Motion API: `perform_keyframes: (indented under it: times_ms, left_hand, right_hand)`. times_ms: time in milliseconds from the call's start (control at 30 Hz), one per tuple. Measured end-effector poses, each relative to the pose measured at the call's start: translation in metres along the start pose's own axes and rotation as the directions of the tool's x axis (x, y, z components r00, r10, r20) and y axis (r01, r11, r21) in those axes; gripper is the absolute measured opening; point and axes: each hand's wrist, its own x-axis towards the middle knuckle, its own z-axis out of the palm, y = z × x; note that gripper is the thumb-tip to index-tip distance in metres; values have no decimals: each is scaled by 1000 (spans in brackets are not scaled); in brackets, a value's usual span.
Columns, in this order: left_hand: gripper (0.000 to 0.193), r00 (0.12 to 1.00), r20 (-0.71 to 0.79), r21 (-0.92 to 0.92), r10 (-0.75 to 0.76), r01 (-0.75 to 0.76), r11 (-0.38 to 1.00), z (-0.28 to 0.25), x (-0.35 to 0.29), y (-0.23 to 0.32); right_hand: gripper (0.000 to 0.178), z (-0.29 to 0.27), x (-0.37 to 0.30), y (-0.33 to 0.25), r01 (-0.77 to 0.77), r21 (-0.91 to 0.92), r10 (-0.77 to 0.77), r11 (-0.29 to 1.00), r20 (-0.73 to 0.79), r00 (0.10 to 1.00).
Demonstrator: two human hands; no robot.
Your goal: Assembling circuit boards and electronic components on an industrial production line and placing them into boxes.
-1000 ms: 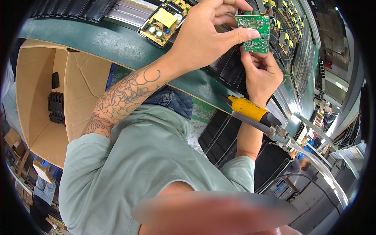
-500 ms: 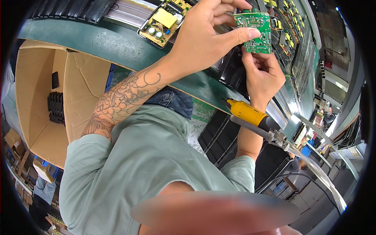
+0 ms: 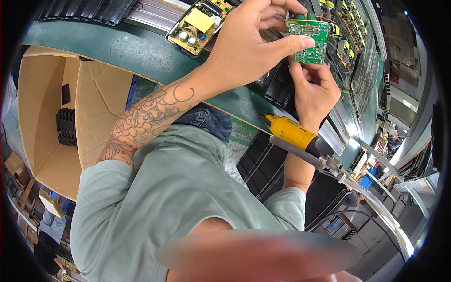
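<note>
A green circuit board (image 3: 312, 47) is held up between my two hands, its soldered side showing. My left hand (image 3: 256, 47) grips it with the thumb across its face and the fingers behind its far edge. The fingers of my right hand (image 3: 317, 87) pinch the board's near edge, their tips partly hidden. Left of my left hand, a power supply board (image 3: 199, 26) with a yellow transformer and capacitors sits in a black case. Black plastic case parts (image 3: 280, 89) lie beneath the held board.
A yellow tool (image 3: 291, 131) on a metal holder stands by my right forearm. Several boards (image 3: 347, 49) with yellow parts lie at the far right. Black cases (image 3: 105, 11) line the far left of the green bench (image 3: 122, 44). An open cardboard box (image 3: 49, 155) stands left.
The circuit board has shifted slightly right and tilted a little in my hands. Both hands keep their hold on it.
</note>
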Motion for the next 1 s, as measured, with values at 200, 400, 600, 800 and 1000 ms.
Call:
perform_keyframes:
  times_ms: [200,400,600,800,1000]
  left_hand:
    - [37,1000,7,-2,8,-8,1000,0,0,0]
    - [36,1000,3,2,13,-13,1000,1,0,-1]
    - [34,995,-97,52,-34,39,998,4,6,-5]
    - [33,994,-90,145,-64,76,987,8,8,-6]
    - [31,990,-125,215,-61,87,973,4,10,-11]
  right_hand:
    - [10,-4,-1,-2,-13,-46,15,999,35,999]
    - [10,-17,3,-1,-7,-33,14,999,200,980]
    - [8,-17,13,-17,-236,111,195,965,292,936]
    - [13,-17,14,-13,-195,62,169,979,292,941]
    - [21,-49,18,-4,17,202,-23,979,29,999]
